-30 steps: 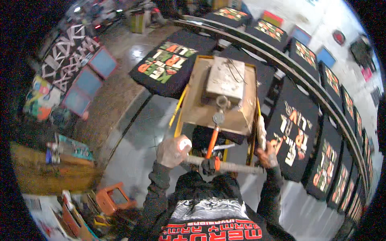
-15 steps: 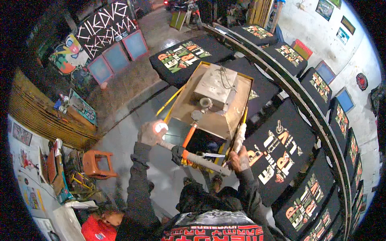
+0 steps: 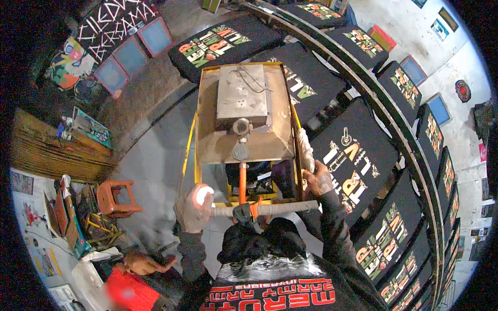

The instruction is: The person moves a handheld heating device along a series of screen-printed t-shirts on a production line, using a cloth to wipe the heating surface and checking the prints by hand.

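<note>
A boxy metal heater-like unit with a wide tan hood sits in a yellow metal frame in front of me. A grey wrapped handle bar runs across its near end. My left hand is closed at the bar's left end, with a bright white round patch over the fingers. My right hand is closed around a pale wrapped grip on the frame's right side. An orange tube runs from the hood toward the bar.
Black printed T-shirts lie on boards in rows at the right, along a curved-looking metal rail. An orange stool stands at the left. Close by is a person in red. Framed screens lean at the far left.
The unit has swung from slanting rightward to nearly straight ahead, shifting left in view. The handle bar has levelled. Both hands keep their holds.
</note>
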{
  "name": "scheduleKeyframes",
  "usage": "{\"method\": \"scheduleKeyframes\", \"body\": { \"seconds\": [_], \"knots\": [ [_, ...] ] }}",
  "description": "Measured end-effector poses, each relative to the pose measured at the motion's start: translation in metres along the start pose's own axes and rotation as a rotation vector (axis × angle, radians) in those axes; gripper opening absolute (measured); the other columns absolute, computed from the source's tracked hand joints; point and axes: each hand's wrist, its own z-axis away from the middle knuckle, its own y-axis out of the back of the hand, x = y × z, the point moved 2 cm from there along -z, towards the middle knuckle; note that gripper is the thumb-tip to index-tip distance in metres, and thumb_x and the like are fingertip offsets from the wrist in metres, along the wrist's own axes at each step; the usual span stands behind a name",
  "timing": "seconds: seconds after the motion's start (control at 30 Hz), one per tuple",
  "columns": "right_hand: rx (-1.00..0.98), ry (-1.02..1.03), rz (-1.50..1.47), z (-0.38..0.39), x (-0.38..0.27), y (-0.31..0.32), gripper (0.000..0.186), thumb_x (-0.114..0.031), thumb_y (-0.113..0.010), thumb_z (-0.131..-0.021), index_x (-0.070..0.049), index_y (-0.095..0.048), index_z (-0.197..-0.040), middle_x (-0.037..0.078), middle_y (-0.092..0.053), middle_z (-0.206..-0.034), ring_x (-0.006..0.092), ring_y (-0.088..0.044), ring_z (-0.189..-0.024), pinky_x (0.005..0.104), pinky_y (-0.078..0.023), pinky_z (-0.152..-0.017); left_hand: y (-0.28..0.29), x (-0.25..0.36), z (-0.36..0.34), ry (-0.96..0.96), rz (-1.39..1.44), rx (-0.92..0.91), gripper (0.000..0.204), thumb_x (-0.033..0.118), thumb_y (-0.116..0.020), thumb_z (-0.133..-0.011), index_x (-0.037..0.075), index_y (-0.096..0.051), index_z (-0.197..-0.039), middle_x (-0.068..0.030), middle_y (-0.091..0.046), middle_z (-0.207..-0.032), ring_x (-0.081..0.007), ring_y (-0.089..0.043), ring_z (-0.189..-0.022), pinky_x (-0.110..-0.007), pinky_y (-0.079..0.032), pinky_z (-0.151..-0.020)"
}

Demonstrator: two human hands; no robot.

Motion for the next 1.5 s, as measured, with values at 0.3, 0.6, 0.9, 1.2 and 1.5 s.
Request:
{"method": "scheduleKeyframes", "body": {
  "seconds": [0.3, 0.6, 0.9, 1.2, 1.5],
  "knots": [
    [-0.085, 0.026, -0.003, -0.025, 0.026, 0.027, 0.036, -0.01, -0.068, -0.077, 0.007, -0.061, -0.109, 0.02, -0.07, -0.092, 0.0249, -0.069, -0.082, 0.0348, -0.053, -0.072, -0.038, 0.026, 0.039, 0.026, -0.038, 0.043, 0.022, 0.027, -0.065, -0.082, 0.009, -0.064, -0.095, -0.0114, -0.068, -0.086, -0.0314, -0.066, -0.08, -0.038, -0.051, -0.07],
    [-0.147, 0.093, 0.044, -0.082, 0.048, 0.068, 0.037, -0.007, -0.067, -0.078, 0.008, -0.06, -0.111, 0.016, -0.069, -0.09, 0.0184, -0.065, -0.08, 0.0324, -0.052, -0.073, -0.085, 0.079, 0.047, 0.068, -0.027, 0.102, 0.021, 0.022, -0.064, -0.081, 0.007, -0.063, -0.096, -0.0128, -0.067, -0.087, -0.0328, -0.065, -0.081, -0.038, -0.051, -0.073],
    [-0.194, 0.071, -0.098, -0.089, 0.035, 0.064, 0.042, -0.023, -0.072, -0.073, -0.001, -0.064, -0.109, 0.024, -0.067, -0.094, 0.0394, -0.066, -0.089, 0.0449, -0.052, -0.08, -0.097, 0.052, 0.044, 0.141, 0.067, 0.253, 0.019, 0.019, -0.063, -0.081, 0.005, -0.063, -0.093, -0.013, -0.066, -0.087, -0.0321, -0.065, -0.08, -0.037, -0.05, -0.073],
    [-0.166, 0.073, 0.03, -0.101, -0.005, 0.069, 0.039, -0.012, -0.067, -0.072, 0.007, -0.064, -0.107, 0.022, -0.07, -0.094, 0.03, -0.068, -0.091, 0.0362, -0.051, -0.082, -0.091, 0.045, 0.024, 0.144, 0.055, 0.29, 0.019, 0.022, -0.066, -0.08, 0.011, -0.065, -0.095, -0.0085, -0.068, -0.09, -0.0297, -0.066, -0.083, -0.037, -0.051, -0.072],
    [-0.125, 0.083, -0.014, -0.122, 0.041, 0.053, 0.039, -0.006, -0.07, -0.075, 0.007, -0.062, -0.111, 0.017, -0.069, -0.096, 0.0206, -0.066, -0.084, 0.0323, -0.051, -0.075, -0.091, 0.059, 0.019, 0.046, 0.091, 0.398, 0.022, 0.024, -0.067, -0.078, 0.011, -0.066, -0.095, -0.0097, -0.069, -0.087, -0.032, -0.066, -0.083, -0.04, -0.051, -0.071]
  ]
}}
